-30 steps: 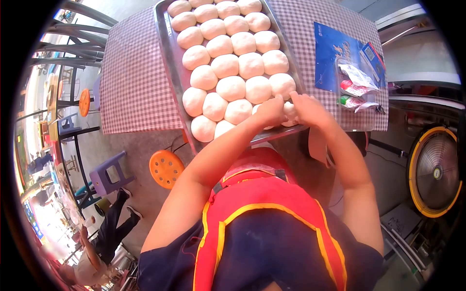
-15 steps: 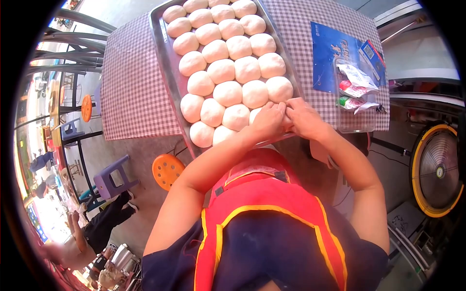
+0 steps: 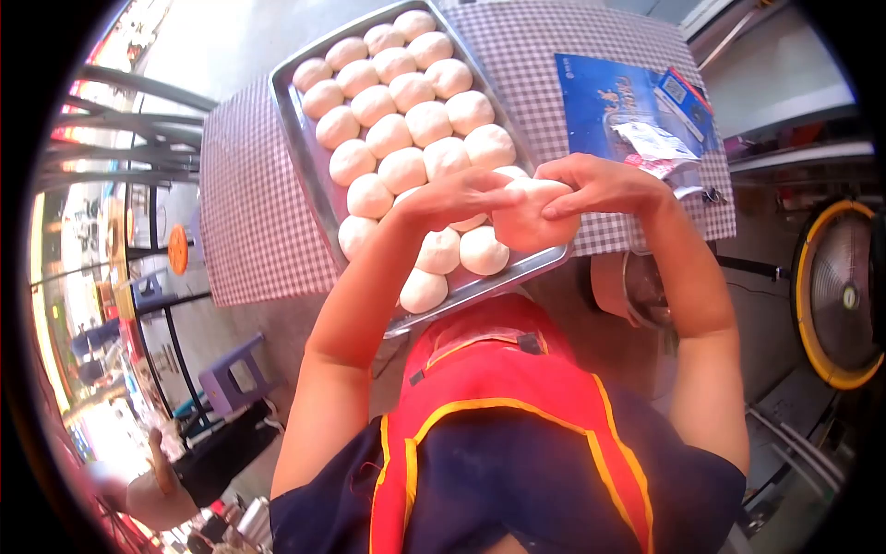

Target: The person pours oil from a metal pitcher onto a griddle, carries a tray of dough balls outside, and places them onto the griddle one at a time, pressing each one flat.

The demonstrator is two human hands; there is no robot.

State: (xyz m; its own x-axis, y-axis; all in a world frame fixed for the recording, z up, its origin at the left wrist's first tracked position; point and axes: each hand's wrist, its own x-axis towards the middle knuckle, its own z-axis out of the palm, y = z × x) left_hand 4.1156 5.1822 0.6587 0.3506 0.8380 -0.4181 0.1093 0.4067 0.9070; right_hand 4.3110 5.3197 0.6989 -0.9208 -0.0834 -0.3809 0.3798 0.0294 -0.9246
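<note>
A metal tray (image 3: 305,148) holds rows of several round white dough balls (image 3: 389,135). Over its near right part, a flattened piece of dough (image 3: 532,220) is raised between my two hands. My left hand (image 3: 460,198) pinches the left edge of this dough. On the opposite side, my right hand (image 3: 600,185) grips it, with the thumb on its face and the fingers behind its top edge. Dough balls under and behind my hands are partly hidden.
The tray lies on a checked tablecloth (image 3: 249,185). At the right are a blue sheet (image 3: 583,97) and a clear box with packets (image 3: 657,140). A fan (image 3: 835,294) stands far right, a purple stool (image 3: 231,374) lower left. A person (image 3: 161,489) is at the bottom left.
Both hands have risen off the tray's near right corner, and a flattened dough piece now shows between them. The view has shifted, so the tray appears turned and more of its near edge shows.
</note>
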